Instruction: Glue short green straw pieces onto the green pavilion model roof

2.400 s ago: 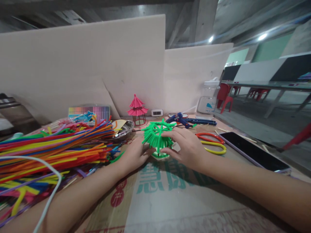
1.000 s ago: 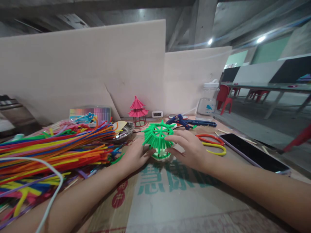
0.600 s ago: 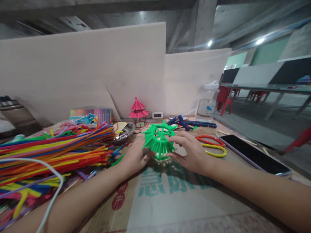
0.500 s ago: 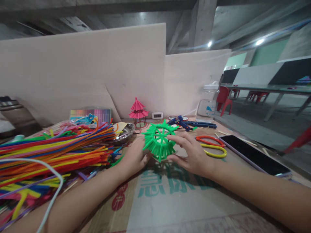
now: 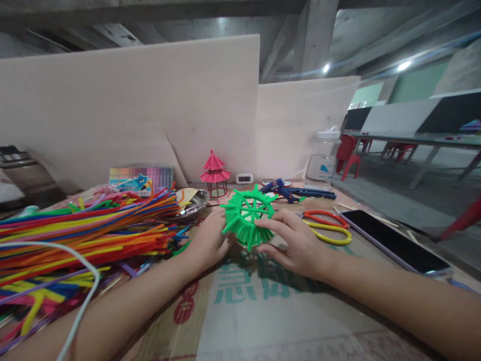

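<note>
A green ring of pipe cleaners [image 5: 236, 225], like a small pavilion roof with spokes across its middle opening, is held tilted above the cardboard. My left hand [image 5: 211, 238] grips its left side, with most fingers hidden behind the green strips. My right hand [image 5: 300, 243] is at its right side, the index finger on the rim of the opening and the thumb lower by the strip ends. Behind it stands a finished-looking pink pavilion [image 5: 214, 168] with a two-tier roof on thin posts.
Many coloured pipe cleaners [image 5: 86, 228] are heaped on the left, crossed by a white cable [image 5: 90, 296]. A blue glue gun [image 5: 280, 189], red-and-yellow-handled scissors [image 5: 334, 239], a phone [image 5: 394, 240] and a water bottle [image 5: 322, 160] lie or stand to the right. A small clock [image 5: 244, 178] sits behind.
My right index finger has moved slightly left and down, further onto the green ring's inner rim. The ring has turned slightly; my left hand keeps its place.
</note>
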Available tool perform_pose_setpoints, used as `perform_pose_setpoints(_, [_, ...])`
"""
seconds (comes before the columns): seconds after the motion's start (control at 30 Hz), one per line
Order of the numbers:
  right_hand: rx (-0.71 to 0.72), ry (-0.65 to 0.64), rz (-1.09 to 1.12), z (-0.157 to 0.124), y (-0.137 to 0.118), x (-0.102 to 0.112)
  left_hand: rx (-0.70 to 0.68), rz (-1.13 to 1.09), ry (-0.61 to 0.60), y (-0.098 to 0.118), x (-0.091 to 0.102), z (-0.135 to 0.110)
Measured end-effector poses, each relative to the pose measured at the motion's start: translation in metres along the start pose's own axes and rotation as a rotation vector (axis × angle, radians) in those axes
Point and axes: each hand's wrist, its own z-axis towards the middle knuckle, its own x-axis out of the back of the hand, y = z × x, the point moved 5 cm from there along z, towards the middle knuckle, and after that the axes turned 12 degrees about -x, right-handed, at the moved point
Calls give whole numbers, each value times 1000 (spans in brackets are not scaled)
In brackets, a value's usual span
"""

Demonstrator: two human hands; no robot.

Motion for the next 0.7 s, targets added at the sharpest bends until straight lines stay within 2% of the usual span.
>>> perform_pose_setpoints(0.4, [29,-7,10,0,-2,1,-24,-6,34,1,1,0])
perform_pose_setpoints(0.7, [-25,-20,21,-3,1,3,-2,-8,24,0,1,1])
